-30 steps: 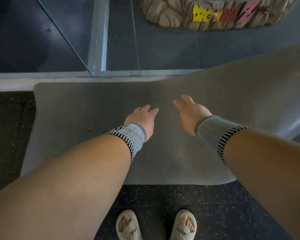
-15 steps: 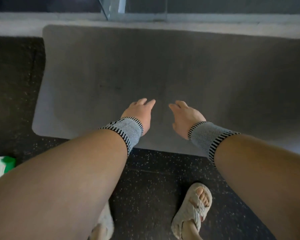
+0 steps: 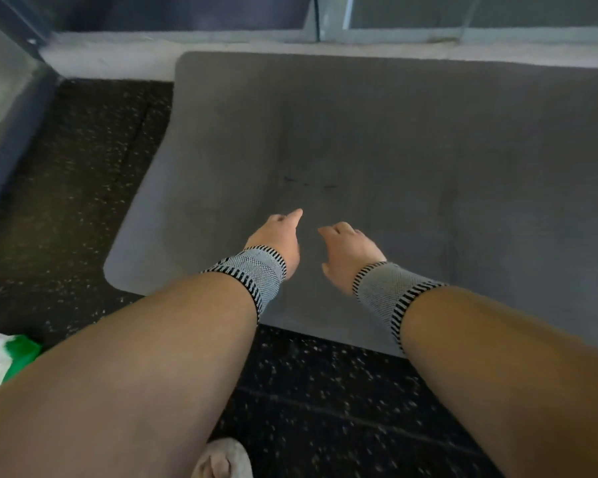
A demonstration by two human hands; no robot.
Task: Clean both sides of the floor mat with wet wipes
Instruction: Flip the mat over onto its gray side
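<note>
The floor mat lies flat on the dark speckled floor, its far edge against a pale sill below a window frame; its right part runs out of view. A few short dark marks sit on it just beyond the hands. At the near left edge of the view, well apart from the mat, lies a white and green packet, probably the wet wipes, though it is too cut off to be sure.

Both arms reach out over the near half of the mat. The left hand has its index finger pointing forward and the other fingers loosely curled, holding nothing. The right hand is loosely curled too, thumb forward, and empty. Whether either hand touches the mat cannot be told. Each wrist wears a grey knit band with striped edges. The toe of a pale slipper shows at the near edge.

No wipe is in hand, so cleaning seems not yet begun. To do this step well, fetch a wipe from the packet first, then steady the mat with one flat hand while the other wipes in overlapping strokes from the far edge toward the near one, giving the dark marks extra passes before turning the mat over.
</note>
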